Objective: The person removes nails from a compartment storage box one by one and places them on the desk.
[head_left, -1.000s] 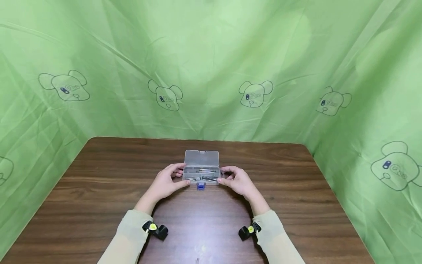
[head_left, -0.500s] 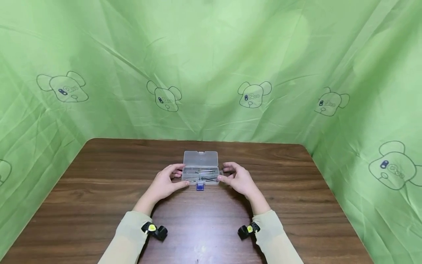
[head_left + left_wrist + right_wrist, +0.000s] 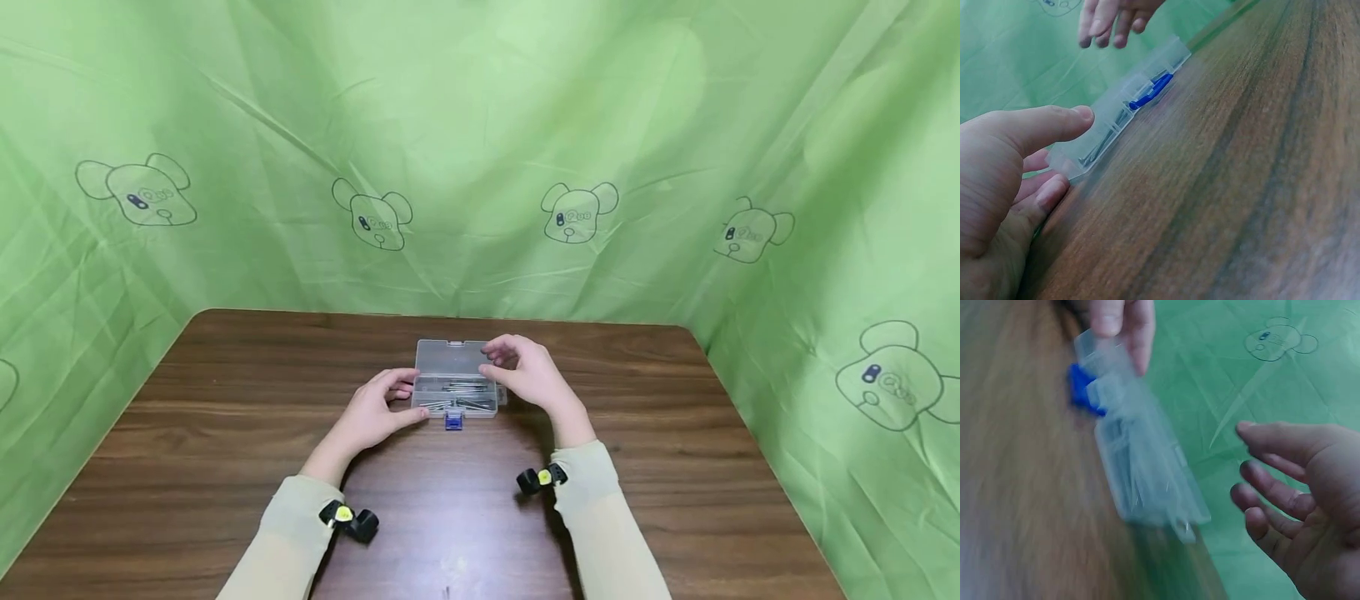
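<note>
Hands by box, right apparently aloft

The head view was brightly lit; a white glare was reflected from the near middle of the table, and a broad pale patch was cast on the upper part of the green curtain, whose folds were left in darker shade. Soft shadows were thrown along the inner sides of the sleeves. The left wrist view was dimmed and veiled by a cool haze. In the right wrist view, the clear box and blue latch were smeared by blur, while the right fingers were rendered more crisply.
</note>
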